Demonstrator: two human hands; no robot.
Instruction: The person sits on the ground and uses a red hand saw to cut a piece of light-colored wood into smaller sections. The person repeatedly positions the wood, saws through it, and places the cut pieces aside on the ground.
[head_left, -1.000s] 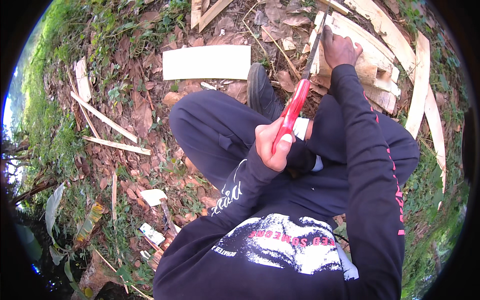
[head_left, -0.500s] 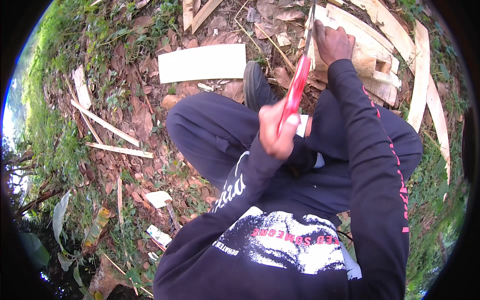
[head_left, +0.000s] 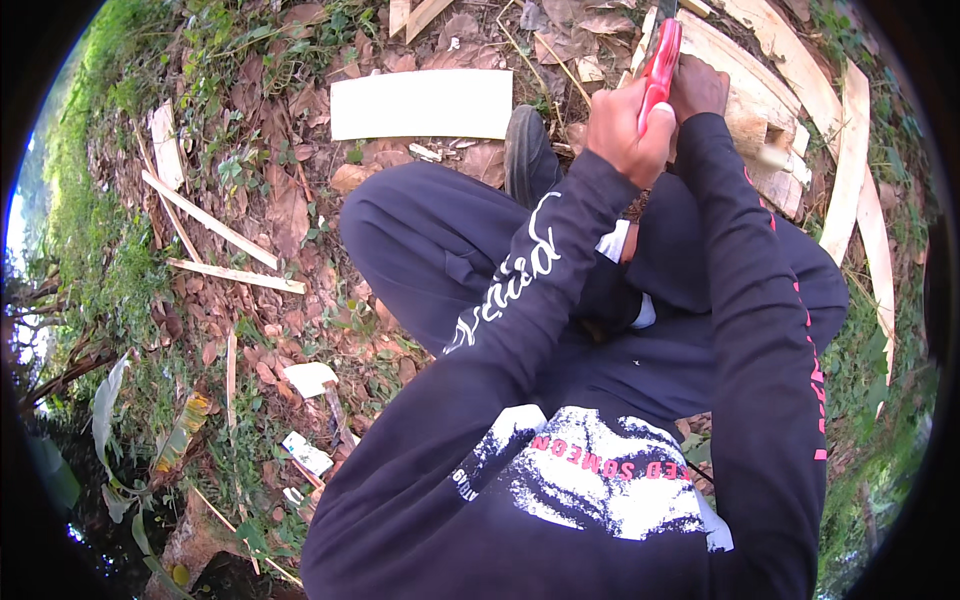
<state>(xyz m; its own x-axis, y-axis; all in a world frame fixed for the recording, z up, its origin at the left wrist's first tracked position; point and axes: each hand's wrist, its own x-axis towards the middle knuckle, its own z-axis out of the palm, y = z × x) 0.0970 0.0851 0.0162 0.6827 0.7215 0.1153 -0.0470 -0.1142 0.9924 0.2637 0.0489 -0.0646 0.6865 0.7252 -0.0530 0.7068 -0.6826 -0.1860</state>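
My left hand (head_left: 622, 132) is closed round the red handle (head_left: 660, 68) of a handsaw, whose dark blade (head_left: 668, 8) runs off the far edge of the view. Just right of it, my right hand (head_left: 700, 88) rests with curled fingers on a pale piece of wood (head_left: 745, 75). The saw handle partly covers that hand's thumb side. Where the blade meets the wood is hidden. A notched, rough block (head_left: 778, 150) lies beside my right wrist, close to my bent knee.
A flat pale board (head_left: 420, 105) lies on the leaf litter beyond my left knee. Long strips (head_left: 850, 160) curve along the right. Thin sticks (head_left: 210, 220) and a small pale offcut (head_left: 311, 378) lie on the left. My dark shoe (head_left: 530, 160) is near the board.
My left hand has pushed the saw away from me and to the right, bringing its handle up beside my right hand. My right hand stays at the wood. The view has shifted slightly.
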